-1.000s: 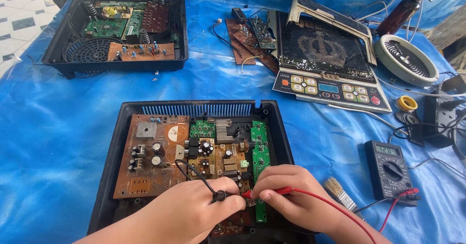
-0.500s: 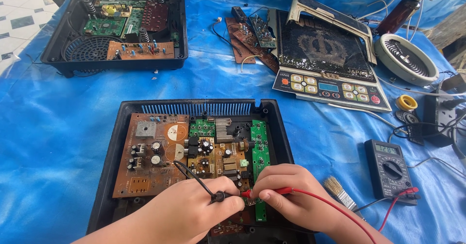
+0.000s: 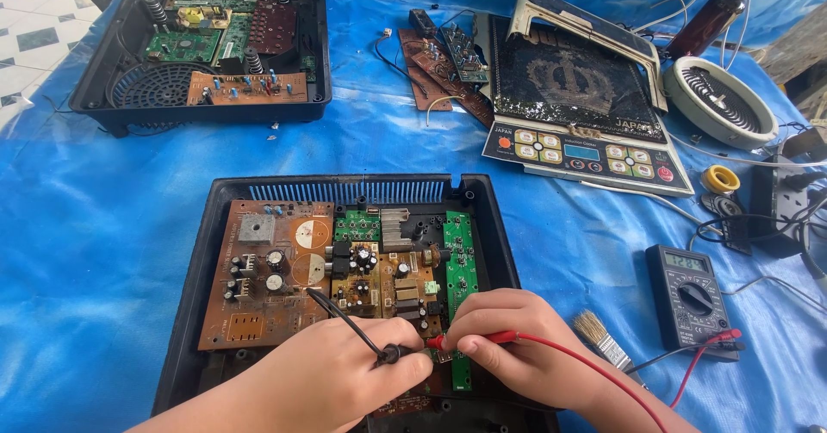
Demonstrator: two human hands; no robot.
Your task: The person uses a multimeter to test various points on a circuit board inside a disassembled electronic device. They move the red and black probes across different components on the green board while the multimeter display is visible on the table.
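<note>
An opened black appliance case point(image 3: 194, 299) lies in front of me with a brown circuit board point(image 3: 267, 278) and a narrow green board point(image 3: 459, 261) inside. My left hand point(image 3: 345, 377) pinches a black test probe point(image 3: 383, 353) whose lead loops up over the board. My right hand point(image 3: 517, 347) holds a red test probe point(image 3: 469, 340), tip down near the green board's lower end. Both tips meet close together between my hands. The red lead runs right to a dark multimeter point(image 3: 689, 295) lying on the blue sheet.
A small brush point(image 3: 600, 338) lies beside the multimeter. A second open black case point(image 3: 207, 45) with boards sits far left. A cooktop panel point(image 3: 577, 97), loose boards point(image 3: 439, 67), a round coil point(image 3: 719, 101), a yellow tape roll point(image 3: 720, 179) and a dark bottle point(image 3: 715, 15) crowd the right.
</note>
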